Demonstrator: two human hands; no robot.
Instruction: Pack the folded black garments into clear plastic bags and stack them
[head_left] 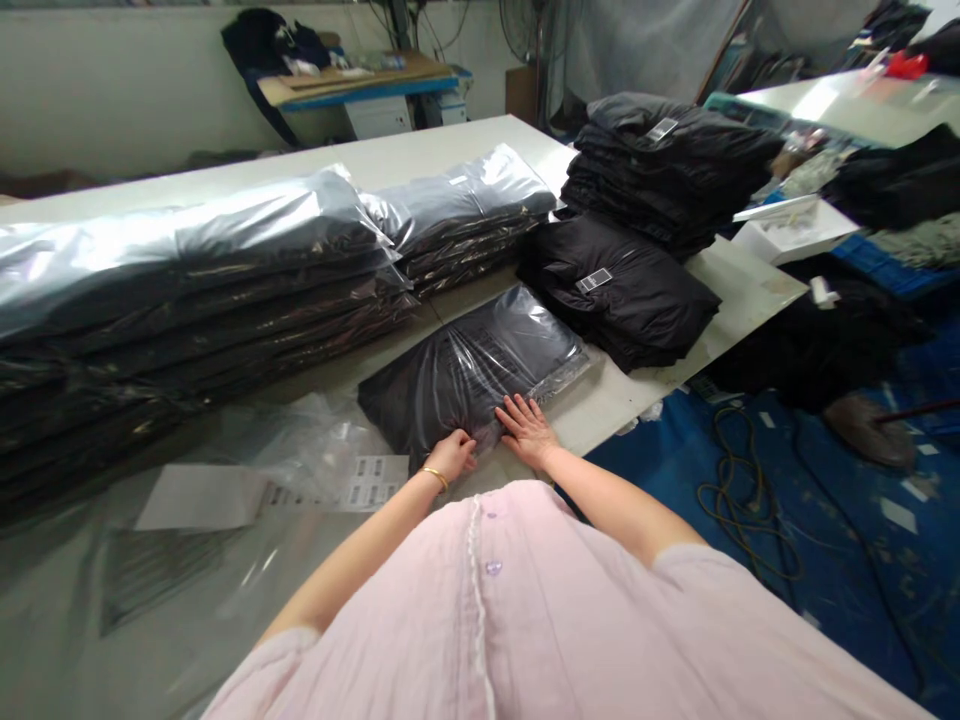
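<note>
A dark folded garment in a clear plastic bag (465, 365) lies on the table in front of me. My left hand (450, 458) is closed at the bag's near edge, fingers curled on the plastic there. Beside it, my right hand (527, 432) rests flat on the same edge, fingers spread. Just behind the bag, to the right, sits a black folded garment with a white-edged tag (619, 290). A taller stack of black garments (667, 170) stands past it. To the left lie loose clear bags (315, 440) and a sheet of printed labels (379, 483).
Stacks of bagged garments (187, 290) fill the left of the table, with another bagged stack (465, 215) farther back. A white box (795, 228) stands at the right. Cable (750, 500) coils on the blue floor (847, 560). A white card (201, 496) lies at the left.
</note>
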